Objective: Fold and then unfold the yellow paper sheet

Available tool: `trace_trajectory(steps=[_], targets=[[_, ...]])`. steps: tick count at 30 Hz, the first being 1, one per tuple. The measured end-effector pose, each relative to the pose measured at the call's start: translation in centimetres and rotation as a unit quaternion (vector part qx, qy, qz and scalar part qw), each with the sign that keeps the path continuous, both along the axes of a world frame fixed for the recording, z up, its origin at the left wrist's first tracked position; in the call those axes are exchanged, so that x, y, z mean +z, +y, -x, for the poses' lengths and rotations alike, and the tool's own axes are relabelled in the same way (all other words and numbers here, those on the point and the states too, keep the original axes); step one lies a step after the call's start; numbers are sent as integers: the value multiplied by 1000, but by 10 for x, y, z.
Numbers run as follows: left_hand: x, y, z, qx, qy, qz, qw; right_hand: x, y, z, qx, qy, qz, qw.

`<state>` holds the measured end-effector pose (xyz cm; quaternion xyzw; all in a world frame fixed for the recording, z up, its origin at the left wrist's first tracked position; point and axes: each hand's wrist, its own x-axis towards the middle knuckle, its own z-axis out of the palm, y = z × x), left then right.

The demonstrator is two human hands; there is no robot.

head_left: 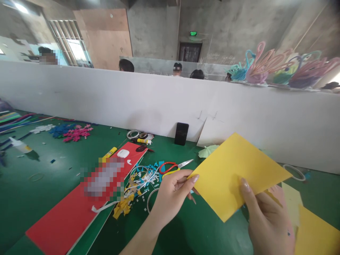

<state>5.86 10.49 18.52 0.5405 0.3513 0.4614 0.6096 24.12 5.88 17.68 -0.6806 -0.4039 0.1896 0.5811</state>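
Observation:
I hold a yellow square sheet of paper above the green table, tilted like a diamond. My left hand pinches its left corner with thumb and fingers. My right hand grips the lower right edge, thumb on top. Just behind my left hand lie scissors with red and yellow handles. A heap of paper scraps and tape rings lies left of them, beside a long red sheet.
A white partition runs across the back with a black phone leaning on it. More yellow sheets lie at lower right. A glue bottle, foam flowers and pipe-cleaner figures are about. People sit beyond the partition.

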Motion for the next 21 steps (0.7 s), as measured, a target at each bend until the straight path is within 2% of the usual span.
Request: trace_trajectory(steps=[5,12,17,21], targets=[[1,1,0,-3,5,3,1000,-6,1,-5,9,-24,-12,1000],[2,1,4,-45,36,10,998,-1,1,-5,32,-52,-24,998],[1,2,9,-76,85,-4,993,0,3,-5,90,-8,-10,996],[-1,3,12,-56,112,-35,991,2,5,-4,115,13,-16,993]])
